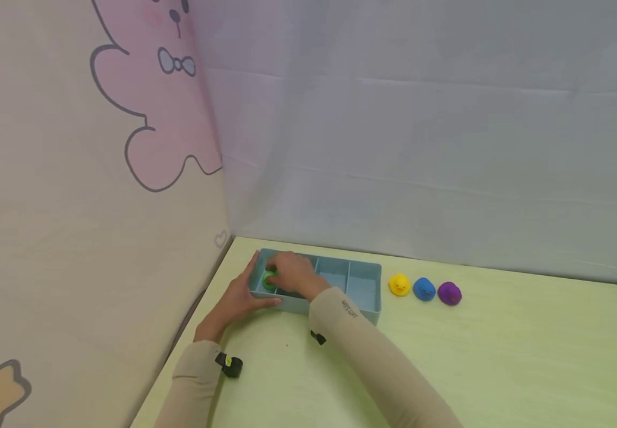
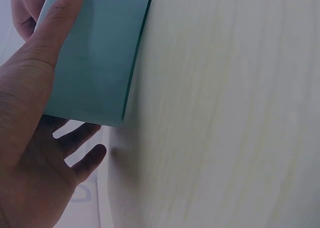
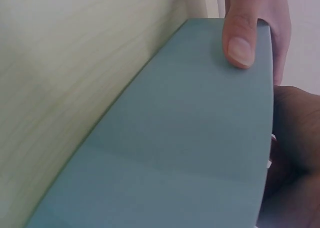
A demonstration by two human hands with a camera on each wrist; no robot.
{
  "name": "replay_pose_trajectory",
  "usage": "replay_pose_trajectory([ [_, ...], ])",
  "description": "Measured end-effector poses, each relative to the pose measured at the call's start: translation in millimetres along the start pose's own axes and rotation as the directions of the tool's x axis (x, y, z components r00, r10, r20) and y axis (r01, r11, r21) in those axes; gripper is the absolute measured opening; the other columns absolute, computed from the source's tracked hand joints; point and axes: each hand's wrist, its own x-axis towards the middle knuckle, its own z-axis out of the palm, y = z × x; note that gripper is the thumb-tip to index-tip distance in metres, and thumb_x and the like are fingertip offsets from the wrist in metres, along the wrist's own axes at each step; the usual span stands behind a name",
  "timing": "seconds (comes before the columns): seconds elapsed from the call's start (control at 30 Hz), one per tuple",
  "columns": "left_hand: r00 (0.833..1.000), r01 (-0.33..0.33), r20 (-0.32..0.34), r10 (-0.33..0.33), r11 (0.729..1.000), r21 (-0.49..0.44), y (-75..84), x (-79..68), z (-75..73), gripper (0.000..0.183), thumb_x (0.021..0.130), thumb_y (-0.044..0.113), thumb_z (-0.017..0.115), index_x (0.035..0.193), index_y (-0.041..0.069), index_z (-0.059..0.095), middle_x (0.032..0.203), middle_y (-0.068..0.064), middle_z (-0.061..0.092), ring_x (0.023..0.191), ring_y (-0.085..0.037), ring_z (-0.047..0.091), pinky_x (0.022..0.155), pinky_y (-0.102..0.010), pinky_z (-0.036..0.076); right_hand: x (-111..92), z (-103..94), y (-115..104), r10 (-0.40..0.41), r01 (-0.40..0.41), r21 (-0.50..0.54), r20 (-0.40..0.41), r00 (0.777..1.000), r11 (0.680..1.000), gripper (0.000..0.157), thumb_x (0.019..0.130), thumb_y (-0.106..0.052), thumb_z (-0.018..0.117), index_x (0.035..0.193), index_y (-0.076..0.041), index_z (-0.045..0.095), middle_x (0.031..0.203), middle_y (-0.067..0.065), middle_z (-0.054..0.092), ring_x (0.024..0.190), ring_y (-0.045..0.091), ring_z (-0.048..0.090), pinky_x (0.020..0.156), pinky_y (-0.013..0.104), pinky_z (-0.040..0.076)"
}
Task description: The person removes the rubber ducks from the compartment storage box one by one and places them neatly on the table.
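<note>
A light blue divided box (image 1: 364,292) stands on the table near its far left corner. At the box's left end my left hand (image 1: 238,299) holds it, thumb along the front wall and fingers reaching back past the end wall. My right hand (image 1: 293,273) dips into the leftmost compartment and pinches a bright green rubber duck (image 1: 268,281), mostly covered by the fingers. From the left wrist, the box's front wall (image 2: 100,72) shows under the left thumb. The right wrist view has that thumb (image 3: 241,50) pressed on the wall, with the right hand's fingers behind the rim.
Right of the box sit a yellow rubber duck (image 1: 399,285), a blue rubber duck (image 1: 424,289) and a purple rubber duck (image 1: 450,293) in a row. A pale curtain (image 1: 421,148) hangs along the back; a printed one (image 1: 100,249) borders the left table edge.
</note>
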Motion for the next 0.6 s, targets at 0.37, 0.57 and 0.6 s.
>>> replay_pose_trajectory([
  [0.37, 1.000, -0.016, 0.001, 0.016, 1.000, 0.022, -1.9, 0.2, 0.0, 0.129, 0.075, 0.051, 0.088, 0.166, 0.028, -0.001, 0.168, -0.015, 0.030, 0.147, -0.038, 0.044, 0.115, -0.059, 0.042, -3.8, -0.9, -2.8, -0.014, 0.014, 0.014, -0.011, 1.000, 1.000, 0.034, 0.100, -0.033, 0.067, 0.132, -0.020, 0.069, 0.132, -0.003, 0.071, 0.120, 0.019, 0.068, 0.098, 0.043, 0.059],
  [0.57, 1.000, 0.004, 0.007, -0.004, 1.000, 0.023, -0.2, -0.5, -0.7, 0.130, 0.074, 0.052, 0.088, 0.166, 0.028, -0.001, 0.169, -0.015, 0.029, 0.146, -0.038, 0.044, 0.114, -0.058, 0.043, -6.9, -0.7, -2.8, -0.033, 0.033, 0.014, -0.033, 0.999, 0.999, 0.035, 0.101, -0.033, 0.065, 0.133, -0.019, 0.068, 0.135, -0.002, 0.070, 0.123, 0.021, 0.067, 0.099, 0.045, 0.059],
  [0.6, 1.000, 0.005, 0.007, -0.005, 1.000, 0.028, 0.3, -0.5, -1.2, 0.130, 0.074, 0.052, 0.088, 0.166, 0.027, -0.001, 0.169, -0.015, 0.028, 0.146, -0.038, 0.044, 0.114, -0.058, 0.043, -8.0, -1.0, -2.9, -0.038, 0.039, 0.014, -0.035, 0.999, 0.999, 0.035, 0.102, -0.033, 0.064, 0.134, -0.019, 0.068, 0.135, -0.001, 0.070, 0.123, 0.021, 0.067, 0.098, 0.045, 0.059],
])
